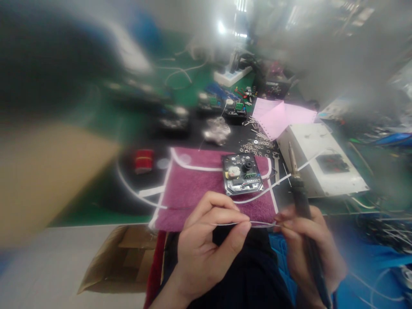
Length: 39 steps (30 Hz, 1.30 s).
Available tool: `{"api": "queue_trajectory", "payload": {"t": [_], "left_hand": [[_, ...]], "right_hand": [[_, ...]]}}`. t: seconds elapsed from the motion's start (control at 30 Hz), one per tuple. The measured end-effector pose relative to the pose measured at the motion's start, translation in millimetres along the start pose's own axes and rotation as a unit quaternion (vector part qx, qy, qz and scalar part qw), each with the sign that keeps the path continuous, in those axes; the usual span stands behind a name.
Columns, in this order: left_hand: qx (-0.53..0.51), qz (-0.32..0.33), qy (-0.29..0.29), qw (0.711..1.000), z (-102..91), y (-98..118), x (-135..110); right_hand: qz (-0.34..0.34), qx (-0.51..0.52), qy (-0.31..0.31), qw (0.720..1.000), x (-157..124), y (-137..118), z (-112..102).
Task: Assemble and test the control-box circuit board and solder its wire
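Note:
My left hand (212,246) pinches a thin silvery wire (262,222) between thumb and fingertips, just in front of the purple towel (196,184). The wire runs across to the fingertips of my right hand (313,240), which is closed around a soldering iron (300,193). The iron's tip points up and away from me. On the towel's right half lies a square black device (243,174) with an exposed circuit board; neither hand touches it. A white cable (270,187) passes in front of the device and continues behind the iron.
Right of the towel stands a white box (322,159), with a wrench (276,169) beside it. Small washers (255,146), pink papers (283,116) and crumpled foil (217,131) lie behind. A red spool (143,161) sits left. An open cardboard box (119,257) stands below the table edge.

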<state>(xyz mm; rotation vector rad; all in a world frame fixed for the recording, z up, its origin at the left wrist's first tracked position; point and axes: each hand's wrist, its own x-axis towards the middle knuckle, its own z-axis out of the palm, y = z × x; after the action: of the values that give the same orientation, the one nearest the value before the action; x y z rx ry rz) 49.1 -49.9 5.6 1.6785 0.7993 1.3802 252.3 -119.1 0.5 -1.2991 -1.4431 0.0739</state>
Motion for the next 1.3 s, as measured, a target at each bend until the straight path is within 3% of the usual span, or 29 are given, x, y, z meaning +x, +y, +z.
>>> {"api": "queue_trajectory", "payload": {"t": [0.13, 0.3, 0.37, 0.63, 1.0, 1.3], "left_hand": [[0.097, 0.049, 0.091, 0.99, 5.1, -5, 13], [0.137, 0.088, 0.129, 0.978, 16.6, -24, 26], [0.141, 0.087, 0.133, 0.977, 18.7, -30, 27], [0.173, 0.116, 0.181, 0.961, 19.6, -36, 25], [0.191, 0.13, 0.181, 0.956, 20.9, -39, 25], [0.183, 0.127, 0.172, 0.96, 20.2, -37, 25]], "right_hand": [[0.07, 0.043, 0.008, 0.997, -3, 0, -12], [0.094, 0.101, 0.152, 0.979, -14, -6, -20], [0.128, 0.113, 0.171, 0.97, -19, -8, -22], [0.144, 0.14, 0.164, 0.966, -24, -2, -23], [0.204, 0.192, 0.123, 0.952, -22, -4, -17], [0.208, 0.186, 0.12, 0.953, -22, -5, -15]]}}
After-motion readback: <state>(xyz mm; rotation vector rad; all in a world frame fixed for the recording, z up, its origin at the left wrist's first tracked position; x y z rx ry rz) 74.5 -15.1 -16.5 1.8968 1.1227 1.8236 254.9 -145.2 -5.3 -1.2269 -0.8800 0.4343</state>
